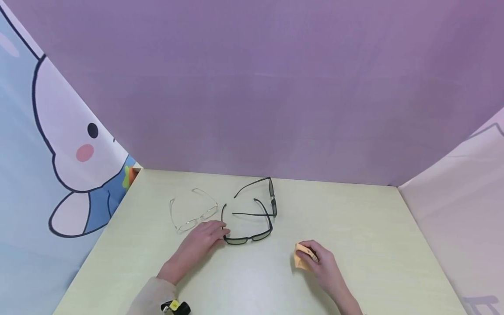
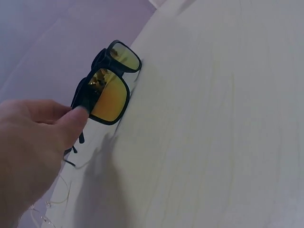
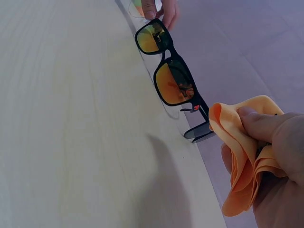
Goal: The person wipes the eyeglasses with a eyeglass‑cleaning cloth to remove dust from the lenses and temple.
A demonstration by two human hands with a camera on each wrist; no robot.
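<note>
My left hand [image 1: 201,240] pinches the corner of black-framed sunglasses [image 1: 237,241] between thumb and fingers. Their lenses face me on the table, with both temples unfolded toward the back. The wrist views show orange-yellow mirrored lenses [image 2: 111,99]. In my right hand [image 1: 326,267] is a bunched orange cloth [image 3: 240,152], gripped between thumb and fingers to the right of the sunglasses and apart from them. Dark marks show on part of the cloth. A second dark pair of glasses [image 1: 274,207] lies just behind, one temple crossing the first pair in the head view.
Thin wire-rimmed glasses [image 1: 190,225] lie unfolded left of the sunglasses, close to my left forearm. The pale table [image 1: 354,227] meets a purple backdrop [image 1: 275,109] at its far edge. Printed cloth panels [image 1: 78,140] flank both sides. A black band with a yellow piece [image 1: 176,306] is at the left wrist.
</note>
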